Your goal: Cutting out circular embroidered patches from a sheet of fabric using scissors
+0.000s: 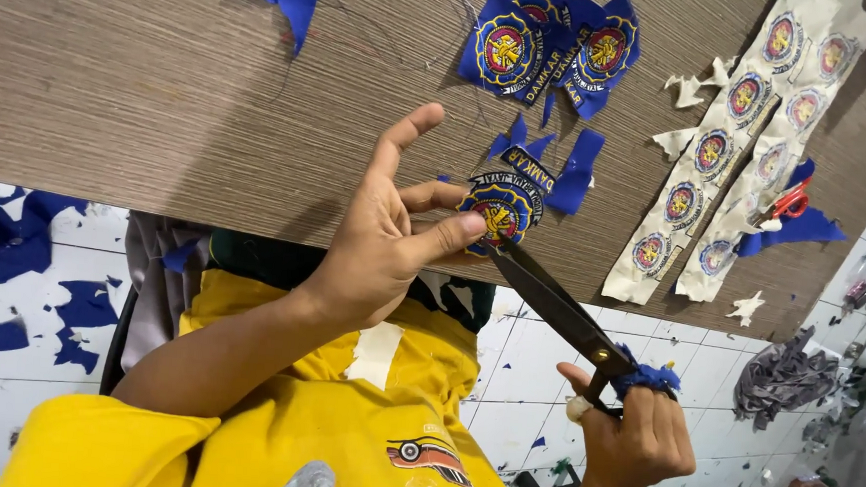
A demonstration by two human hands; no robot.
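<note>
1. My left-hand fingers pinch the round blue embroidered patch at the counter edge; index raised.
2. My right hand is closed through the scissors handles, blades nearly shut at the patch's lower rim.
3. Best practice: rotate the patch, cutting close to its border.

My left hand pinches a round blue embroidered patch between thumb and fingers at the near edge of the wooden table. My right hand grips black scissors by handles wrapped in blue cloth, the blade tips touching the patch's edge. Farther off lies a pile of cut blue patches. To the right lie two pale strips of uncut patches, with small red-handled snips on them. Blue scraps litter the white tiled floor on the left.
</note>
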